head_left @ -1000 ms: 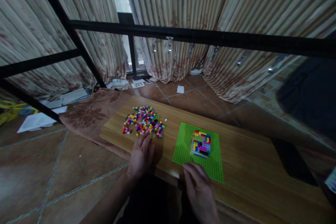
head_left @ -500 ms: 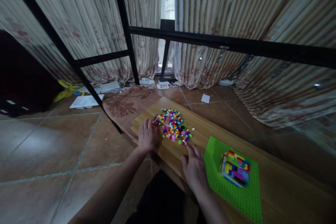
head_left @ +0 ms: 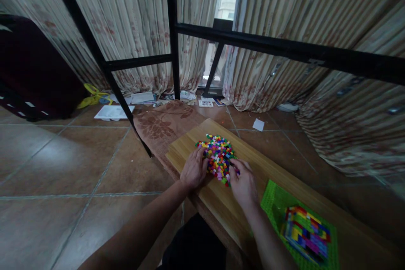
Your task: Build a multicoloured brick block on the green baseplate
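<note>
A heap of small multicoloured building bricks (head_left: 218, 154) lies on a wooden board (head_left: 186, 139). At the heap's near left edge is my left hand (head_left: 194, 168), palm down, its fingers stretched out and touching the bricks. My right hand (head_left: 244, 182) reaches into the right side of the heap; thumb and forefinger are apart with bricks around their tips. To the right, a green studded baseplate (head_left: 272, 198) carries a low block built of coloured bricks (head_left: 306, 232). My right forearm passes close beside the plate's left edge.
A brown patterned cloth (head_left: 158, 126) lies under the board. Black metal bars (head_left: 268, 44) cross in front of striped curtains (head_left: 139, 17). A dark suitcase (head_left: 34, 71), a yellow object (head_left: 91, 97), papers (head_left: 144, 98) and a white slip (head_left: 258, 125) are on the tiled floor.
The view has shifted, so the board and plate appear further right. My left hand has moved in against the heap, and my right hand has come up to its right side.
</note>
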Motion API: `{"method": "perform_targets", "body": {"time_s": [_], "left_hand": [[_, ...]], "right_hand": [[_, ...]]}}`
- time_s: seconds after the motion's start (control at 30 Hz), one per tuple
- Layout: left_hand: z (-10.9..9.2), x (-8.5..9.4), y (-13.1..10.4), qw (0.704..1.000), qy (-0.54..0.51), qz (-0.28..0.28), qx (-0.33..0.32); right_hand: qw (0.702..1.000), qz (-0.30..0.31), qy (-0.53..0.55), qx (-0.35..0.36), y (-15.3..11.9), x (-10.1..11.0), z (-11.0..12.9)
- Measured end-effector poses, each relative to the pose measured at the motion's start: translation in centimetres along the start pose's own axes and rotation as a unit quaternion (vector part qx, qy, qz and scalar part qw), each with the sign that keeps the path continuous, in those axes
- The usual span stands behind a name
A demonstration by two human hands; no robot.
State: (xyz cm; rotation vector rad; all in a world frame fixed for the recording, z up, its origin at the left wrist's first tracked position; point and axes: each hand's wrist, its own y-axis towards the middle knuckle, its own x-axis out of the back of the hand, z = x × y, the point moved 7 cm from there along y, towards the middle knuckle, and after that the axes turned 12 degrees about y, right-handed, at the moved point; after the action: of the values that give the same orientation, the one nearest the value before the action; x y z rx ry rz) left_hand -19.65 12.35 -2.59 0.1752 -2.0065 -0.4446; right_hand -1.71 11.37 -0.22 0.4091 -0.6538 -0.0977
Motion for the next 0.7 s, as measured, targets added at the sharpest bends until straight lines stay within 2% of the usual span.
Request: {"method": "perform_targets", "body": {"time_s": [0.13, 0.27, 0.53, 0.7], "left_hand": [[0.5, 0.3, -0.1, 1.0, -0.021, -0.018, 0.014], [0.9, 0.3, -0.1, 0.999, -0.032, -0.031, 0.031], [1.0, 0.1, -0.2, 0.998, -0.024, -0.042, 0.039], [1.0, 0.1, -0.2, 0.998, -0.022, -0.036, 0.041]], "right_hand": [[0.997, -0.044, -0.056, -0.034, 4.7, -0.7, -3.0], [0.996, -0.04, -0.069, -0.033, 7.3, -2.1, -5.6], [0.993, -0.006, -0.104, -0.061, 9.6, -3.7, -6.9], [0.991, 0.014, -0.107, -0.078, 9.3, -4.1, -6.6]]}}
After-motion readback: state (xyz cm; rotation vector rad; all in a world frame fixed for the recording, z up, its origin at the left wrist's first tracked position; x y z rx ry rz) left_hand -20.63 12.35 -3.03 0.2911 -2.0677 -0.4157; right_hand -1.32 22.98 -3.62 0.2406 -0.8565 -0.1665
